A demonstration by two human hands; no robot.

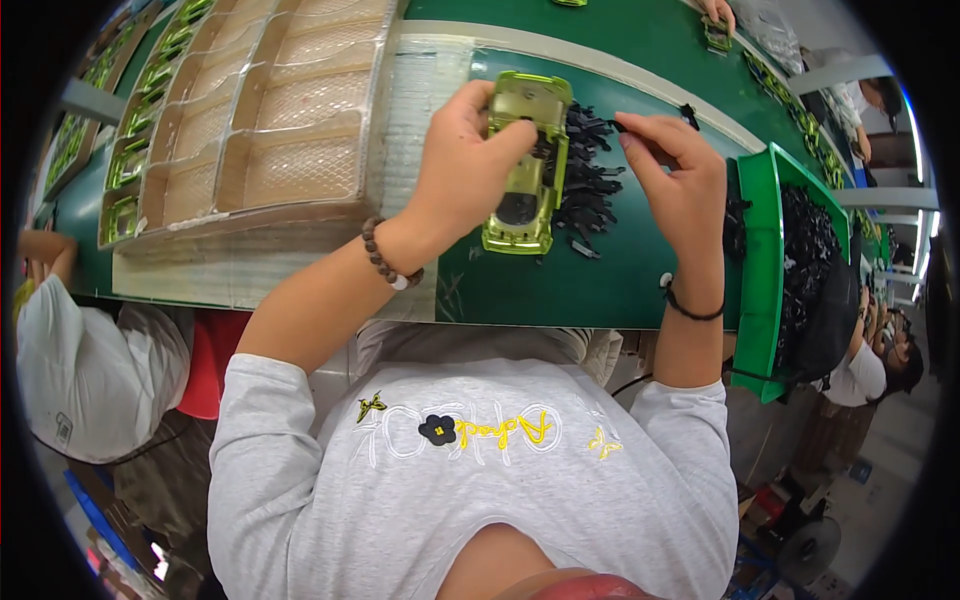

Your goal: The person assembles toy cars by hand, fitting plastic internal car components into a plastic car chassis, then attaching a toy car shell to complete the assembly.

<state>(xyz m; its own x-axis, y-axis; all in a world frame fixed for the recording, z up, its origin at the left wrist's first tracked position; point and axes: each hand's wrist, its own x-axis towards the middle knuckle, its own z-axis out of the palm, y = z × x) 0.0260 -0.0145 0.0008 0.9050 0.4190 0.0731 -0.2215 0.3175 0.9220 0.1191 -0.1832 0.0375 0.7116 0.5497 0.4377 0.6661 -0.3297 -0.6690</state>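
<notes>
My left hand (462,168) is closed around a translucent green toy car body (532,212), holding it above the bench with the thumb over its inside. Dark parts show within the shell. To the right of the car body, my right hand (685,180) pinches a small black piece (617,126) between thumb and fingertips; most of that piece is hidden by the fingers. Between the two hands, a heap of small black plastic parts (588,195) lies on the green bench top (640,285), partly covered by the car body.
A divided tray (368,100) stands at the left, its leftmost column holding several green car bodies (128,165). At the right, a green bin (762,260) holds many black parts (805,245). Across the bench, another person's hand (720,14) holds a green car body (716,38).
</notes>
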